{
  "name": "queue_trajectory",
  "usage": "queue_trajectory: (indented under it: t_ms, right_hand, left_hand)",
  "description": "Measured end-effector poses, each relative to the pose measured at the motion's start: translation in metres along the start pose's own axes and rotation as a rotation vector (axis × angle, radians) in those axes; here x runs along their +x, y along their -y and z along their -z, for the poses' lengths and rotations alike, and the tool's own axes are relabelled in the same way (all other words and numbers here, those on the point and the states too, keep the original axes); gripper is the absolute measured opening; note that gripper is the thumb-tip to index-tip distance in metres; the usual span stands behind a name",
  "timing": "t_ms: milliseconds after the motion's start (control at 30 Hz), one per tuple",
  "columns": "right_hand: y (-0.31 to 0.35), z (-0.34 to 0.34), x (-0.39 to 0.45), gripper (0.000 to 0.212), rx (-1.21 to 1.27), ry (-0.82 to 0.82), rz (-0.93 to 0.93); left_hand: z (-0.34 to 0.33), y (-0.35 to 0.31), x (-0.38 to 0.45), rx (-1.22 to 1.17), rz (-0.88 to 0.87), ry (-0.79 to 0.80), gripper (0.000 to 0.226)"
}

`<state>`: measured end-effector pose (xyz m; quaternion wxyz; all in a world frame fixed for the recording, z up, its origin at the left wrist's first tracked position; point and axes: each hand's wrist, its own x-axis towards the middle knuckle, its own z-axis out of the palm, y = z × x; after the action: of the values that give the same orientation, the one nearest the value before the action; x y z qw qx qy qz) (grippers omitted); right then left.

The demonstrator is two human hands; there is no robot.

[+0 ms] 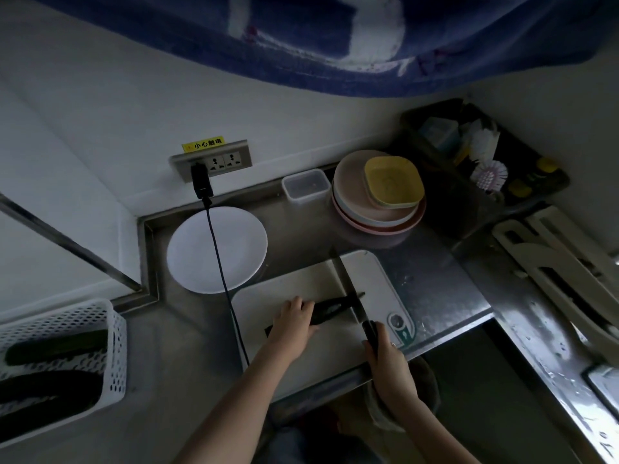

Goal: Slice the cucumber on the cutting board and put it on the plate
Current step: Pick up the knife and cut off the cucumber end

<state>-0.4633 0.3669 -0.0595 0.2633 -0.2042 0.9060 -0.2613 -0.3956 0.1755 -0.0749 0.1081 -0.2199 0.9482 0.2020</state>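
A dark cucumber (330, 309) lies across the white cutting board (301, 283) on the steel counter. My left hand (293, 321) presses down on its left part and holds it still. My right hand (385, 360) grips the black handle of a knife (348, 289). The blade stands across the cucumber near its right tip. An empty white plate (201, 259) sits just behind and left of the board. A black cable (221, 272) runs over the plate and the board's left edge.
A white basket (110, 346) with more cucumbers stands at the left. Stacked pink plates with yellow dishes (378, 209) and a clear box (306, 185) sit behind the board. A wall socket (214, 160) holds a plug. A dark rack (485, 155) is at the right.
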Motion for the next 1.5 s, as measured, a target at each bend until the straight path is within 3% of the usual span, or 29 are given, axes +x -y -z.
queue_trajectory:
  t_ms: [400,1300,1500]
  right_hand:
    - [0.012,0.009,0.005,0.021,0.090,-0.160,0.112]
    - [0.012,-0.006,0.015,0.026,-0.023,0.067,0.088]
    - [0.012,0.000,0.019,0.024,-0.118,-0.014,0.139]
  left_hand:
    - [-0.005,0.024,-0.006,-0.048,0.049,-0.009,0.044]
    - [-0.001,0.021,-0.003,-0.022,0.045,0.017,0.049]
    - [0.001,0.020,-0.005,-0.050,0.062,0.000,0.048]
